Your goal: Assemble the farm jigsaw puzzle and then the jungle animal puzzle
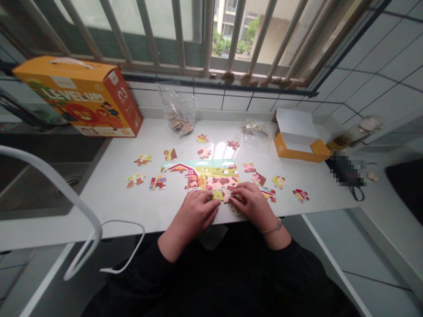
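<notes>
A partly joined farm jigsaw puzzle (220, 171) lies on the white counter, showing a red barn, cows and a green field. At its lower edge is a puzzle piece (219, 195) in green and pink. My left hand (197, 210) has its fingers curled onto the left side of this piece, thumb toward the near edge. From the other side, my right hand (250, 203) pinches at the piece's right end, fingers bent. Under the right hand another puzzle piece (235, 211) partly shows. The right fingers hide some of the join.
Loose pieces lie around, including a barn piece (300, 195) and a brown-green piece (170, 154). Behind stand an orange box (82, 99), two plastic bags of pieces (180, 116) and an open small box (299, 147). A sink (42, 176) and white cable (76, 193) are left.
</notes>
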Action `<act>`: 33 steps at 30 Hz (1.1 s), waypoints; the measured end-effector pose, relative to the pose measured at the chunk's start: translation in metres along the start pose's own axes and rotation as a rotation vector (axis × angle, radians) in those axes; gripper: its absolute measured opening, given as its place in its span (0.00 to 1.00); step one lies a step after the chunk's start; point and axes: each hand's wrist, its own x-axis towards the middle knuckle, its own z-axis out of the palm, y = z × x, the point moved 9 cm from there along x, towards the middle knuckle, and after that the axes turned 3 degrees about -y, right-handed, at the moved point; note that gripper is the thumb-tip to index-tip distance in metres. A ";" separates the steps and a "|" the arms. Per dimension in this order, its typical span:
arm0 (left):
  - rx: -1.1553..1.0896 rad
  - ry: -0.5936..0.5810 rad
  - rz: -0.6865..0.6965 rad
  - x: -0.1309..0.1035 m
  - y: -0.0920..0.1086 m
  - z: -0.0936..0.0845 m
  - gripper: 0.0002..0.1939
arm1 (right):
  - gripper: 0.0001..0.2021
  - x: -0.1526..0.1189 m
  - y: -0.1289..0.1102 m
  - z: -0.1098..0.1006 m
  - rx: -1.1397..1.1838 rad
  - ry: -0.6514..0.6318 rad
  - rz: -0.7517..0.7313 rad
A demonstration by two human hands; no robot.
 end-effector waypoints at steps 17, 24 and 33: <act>-0.069 0.026 -0.054 0.008 -0.017 0.004 0.08 | 0.12 -0.001 -0.001 -0.004 0.089 -0.021 -0.001; -0.063 0.012 -0.049 0.008 -0.015 0.005 0.09 | 0.14 -0.004 0.003 -0.008 0.136 -0.009 0.011; 0.021 -0.019 -0.069 0.013 -0.010 0.011 0.07 | 0.14 -0.005 0.003 -0.010 0.076 0.051 0.011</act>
